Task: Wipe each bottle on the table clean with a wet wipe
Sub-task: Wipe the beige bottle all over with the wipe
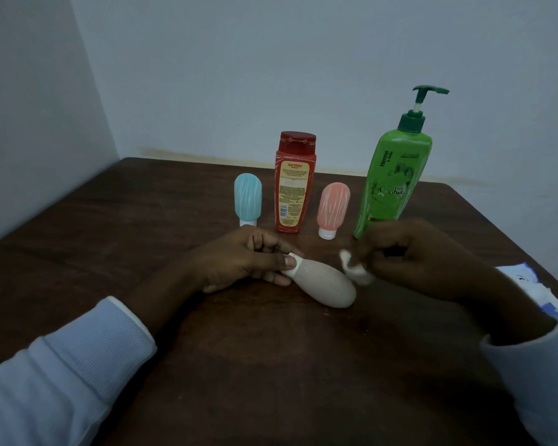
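On the dark wooden table (207,365), a beige squeeze bottle (324,286) lies on its side, white cap end pointing toward the left hand (239,262). The left hand grips the bottle at the cap, thumb on top and fingers curled underneath. The right hand (413,255) is closed around a crumpled white wet wipe (355,267), which sits just beside the upper side of the beige bottle; whether the wipe touches the bottle cannot be determined. Behind the hands, four bottles stand upright in a row: a blue squeeze bottle (248,197) resting on its white cap, a red shampoo bottle (294,185), a pink squeeze bottle (332,207) resting on its white cap, and a green pump bottle (392,181), partly hidden at its base by the right hand. Both forearms wear light blue sleeves (62,375). A white-and-blue packet (535,291) lies at the table's right edge, partly covered by the right arm.
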A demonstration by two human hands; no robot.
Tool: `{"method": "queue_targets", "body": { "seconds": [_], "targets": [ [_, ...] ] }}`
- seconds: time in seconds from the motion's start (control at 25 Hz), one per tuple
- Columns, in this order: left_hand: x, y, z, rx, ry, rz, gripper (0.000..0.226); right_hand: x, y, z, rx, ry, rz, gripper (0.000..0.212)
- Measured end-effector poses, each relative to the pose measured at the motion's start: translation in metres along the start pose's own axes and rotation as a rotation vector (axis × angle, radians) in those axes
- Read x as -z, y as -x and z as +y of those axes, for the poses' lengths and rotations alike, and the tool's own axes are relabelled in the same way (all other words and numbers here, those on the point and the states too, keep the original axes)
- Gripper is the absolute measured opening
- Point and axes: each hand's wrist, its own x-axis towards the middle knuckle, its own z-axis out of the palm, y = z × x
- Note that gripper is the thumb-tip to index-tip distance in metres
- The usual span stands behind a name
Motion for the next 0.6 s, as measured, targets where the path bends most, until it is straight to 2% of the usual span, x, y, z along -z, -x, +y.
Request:
{"method": "queue_targets", "body": {
  "seconds": [0.08, 0.12, 0.28, 0.4, 0.56, 0.6],
  "targets": [
    [0.0, 0.0, -0.001, -0.007, -0.007, 0.011, 0.031, -0.021, -0.008, -0.007, 0.072, 0.097, 0.227, 0.021],
    [0.0, 0.001, -0.001, -0.015, -0.018, 0.014, 0.03, -0.032, -0.015, -0.011, 0.101, 0.164, 0.227, 0.025],
    [0.002, 0.001, -0.001, -0.015, -0.041, 0.005, 0.03, -0.046, -0.025, -0.014, 0.157, 0.267, 0.011, 0.027],
    [0.0, 0.0, 0.0, -0.001, -0.021, 0.006, 0.031, -0.026, -0.015, -0.013, 0.071, 0.233, -0.07, 0.021],
    [0.0, -0.001, -0.001, 0.002, -0.011, 0.026, 0.029, -0.007, -0.003, -0.003, -0.036, 0.193, -0.335, 0.02],
    [0.0, -0.001, -0.001, -0.003, -0.007, 0.028, 0.029, -0.005, -0.002, -0.002, -0.035, 0.134, -0.347, 0.018]
  ]
}}
